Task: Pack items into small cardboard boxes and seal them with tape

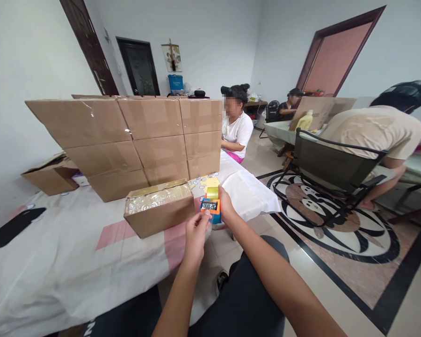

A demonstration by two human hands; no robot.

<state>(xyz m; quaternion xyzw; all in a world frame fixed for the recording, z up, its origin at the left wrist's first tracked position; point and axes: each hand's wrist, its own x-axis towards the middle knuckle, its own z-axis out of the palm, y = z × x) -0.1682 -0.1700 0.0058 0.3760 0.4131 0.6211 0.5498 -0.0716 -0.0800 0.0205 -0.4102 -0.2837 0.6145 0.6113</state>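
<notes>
A tape dispenser [211,206] in blue and orange, with a yellowish roll of tape on it, is held off the table's edge. My right hand [226,204] wraps round its right side. At its near orange edge, my left hand [197,230] is closed, thumb and fingers pinching there; whether a tape end lies between them is too small to see. Just left of both hands, a cardboard box [161,216] stands on the table, its top covered with shiny clear tape.
Behind the box rises a wall of stacked cartons [154,140]. A cloth covers the table [91,285]; a black flat object [14,228] and an opened carton [51,175] are at left. One person [239,128] sits beyond the stack, another bends by a chair [337,154].
</notes>
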